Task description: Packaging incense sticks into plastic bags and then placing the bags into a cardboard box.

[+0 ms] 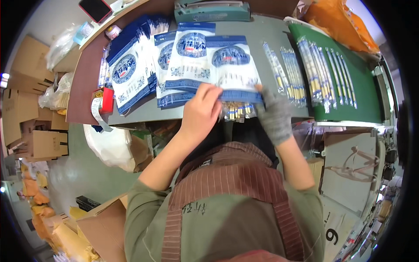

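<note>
A blue-and-white printed pouch (233, 69) lies at the table's near edge, between my hands. The bare fingers of my left hand (201, 107) are closed on its near left corner. My right hand (276, 114), in a grey glove, grips the near right corner with its thumb on top. Just below the pouch's near edge shows a clear-wrapped bundle of slim sticks with gold-coloured ends (238, 112); whether it is inside or under the pouch I cannot tell. More pouches of the same kind (190, 52) overlap beside and behind it.
A fanned stack of pouches (126, 70) stands at the left, near a red tape dispenser (104, 102). Clear-wrapped stick bundles (293, 76) lie to the right, some on a green mat (362, 87). A teal machine (212, 11) sits at the back; an orange bag (338, 24) at far right.
</note>
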`<state>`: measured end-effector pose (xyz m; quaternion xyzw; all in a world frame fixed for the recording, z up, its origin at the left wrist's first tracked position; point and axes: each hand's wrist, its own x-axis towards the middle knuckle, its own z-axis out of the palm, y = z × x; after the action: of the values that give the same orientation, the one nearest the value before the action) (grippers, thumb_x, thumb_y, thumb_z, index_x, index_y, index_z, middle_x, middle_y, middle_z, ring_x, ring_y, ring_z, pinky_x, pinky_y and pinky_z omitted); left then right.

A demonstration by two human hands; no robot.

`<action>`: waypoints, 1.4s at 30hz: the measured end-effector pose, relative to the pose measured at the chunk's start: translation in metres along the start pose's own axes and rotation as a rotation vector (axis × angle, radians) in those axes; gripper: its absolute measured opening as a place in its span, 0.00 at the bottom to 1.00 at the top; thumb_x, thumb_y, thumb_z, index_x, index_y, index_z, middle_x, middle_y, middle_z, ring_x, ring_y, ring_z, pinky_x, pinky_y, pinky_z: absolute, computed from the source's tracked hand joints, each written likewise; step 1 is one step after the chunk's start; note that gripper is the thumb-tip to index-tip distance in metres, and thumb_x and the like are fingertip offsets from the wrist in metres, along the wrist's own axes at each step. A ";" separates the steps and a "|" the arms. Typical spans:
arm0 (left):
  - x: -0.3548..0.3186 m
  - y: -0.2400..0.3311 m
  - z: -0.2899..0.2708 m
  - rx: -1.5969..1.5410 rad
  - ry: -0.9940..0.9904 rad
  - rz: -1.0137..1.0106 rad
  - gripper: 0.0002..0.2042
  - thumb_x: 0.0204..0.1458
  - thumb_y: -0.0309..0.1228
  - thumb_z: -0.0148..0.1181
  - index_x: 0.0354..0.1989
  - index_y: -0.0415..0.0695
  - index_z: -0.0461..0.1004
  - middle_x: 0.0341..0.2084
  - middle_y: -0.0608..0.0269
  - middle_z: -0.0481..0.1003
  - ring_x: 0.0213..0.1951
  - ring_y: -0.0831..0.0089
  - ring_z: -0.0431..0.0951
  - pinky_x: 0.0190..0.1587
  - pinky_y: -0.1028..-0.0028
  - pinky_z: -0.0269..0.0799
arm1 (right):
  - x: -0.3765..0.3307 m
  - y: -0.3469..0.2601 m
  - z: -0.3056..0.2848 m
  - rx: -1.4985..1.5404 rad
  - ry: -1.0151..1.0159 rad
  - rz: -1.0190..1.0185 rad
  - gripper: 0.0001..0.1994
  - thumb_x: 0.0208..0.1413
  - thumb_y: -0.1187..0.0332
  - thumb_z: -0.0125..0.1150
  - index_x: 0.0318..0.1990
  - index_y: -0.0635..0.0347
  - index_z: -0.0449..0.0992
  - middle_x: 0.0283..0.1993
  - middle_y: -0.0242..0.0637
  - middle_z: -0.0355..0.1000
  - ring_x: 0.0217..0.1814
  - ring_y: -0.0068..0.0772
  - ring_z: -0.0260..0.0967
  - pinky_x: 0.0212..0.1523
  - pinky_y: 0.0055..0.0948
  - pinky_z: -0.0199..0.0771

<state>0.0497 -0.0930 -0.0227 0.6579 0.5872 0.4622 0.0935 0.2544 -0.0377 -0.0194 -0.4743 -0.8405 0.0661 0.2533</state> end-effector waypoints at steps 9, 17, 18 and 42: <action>0.140 0.114 -0.111 -0.141 -0.137 0.329 0.12 0.45 0.14 0.54 0.37 0.39 0.75 0.30 0.64 0.71 0.32 0.76 0.75 0.33 0.78 0.70 | 0.093 -0.052 -0.195 0.453 -0.045 -0.085 0.12 0.58 0.65 0.57 0.46 0.58 0.79 0.21 0.29 0.71 0.18 0.13 0.62 0.17 0.17 0.63; 0.196 0.129 -0.155 0.172 -0.179 -0.035 0.09 0.47 0.20 0.52 0.35 0.34 0.77 0.27 0.51 0.76 0.33 0.66 0.77 0.36 0.71 0.71 | 0.191 -0.055 -0.170 0.425 0.139 -0.092 0.09 0.60 0.68 0.55 0.42 0.57 0.79 0.17 0.25 0.67 0.16 0.12 0.61 0.14 0.16 0.62; 0.197 0.122 -0.158 0.175 -0.164 -0.029 0.09 0.47 0.20 0.52 0.35 0.34 0.77 0.27 0.51 0.76 0.33 0.66 0.77 0.36 0.71 0.71 | 0.194 -0.050 -0.152 0.550 0.275 -0.287 0.10 0.59 0.69 0.55 0.45 0.56 0.79 0.18 0.25 0.68 0.17 0.12 0.61 0.17 0.16 0.63; 0.227 0.027 -0.181 0.191 -0.101 0.132 0.09 0.44 0.16 0.53 0.34 0.33 0.74 0.20 0.64 0.72 0.25 0.82 0.71 0.28 0.80 0.67 | 0.270 -0.087 -0.067 0.672 -0.010 -0.268 0.08 0.50 0.78 0.57 0.37 0.67 0.80 0.19 0.32 0.73 0.17 0.20 0.66 0.19 0.21 0.67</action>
<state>-0.0881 0.0180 0.2085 0.7234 0.5786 0.3755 0.0294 0.1067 0.1307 0.1669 -0.2497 -0.8279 0.3072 0.3972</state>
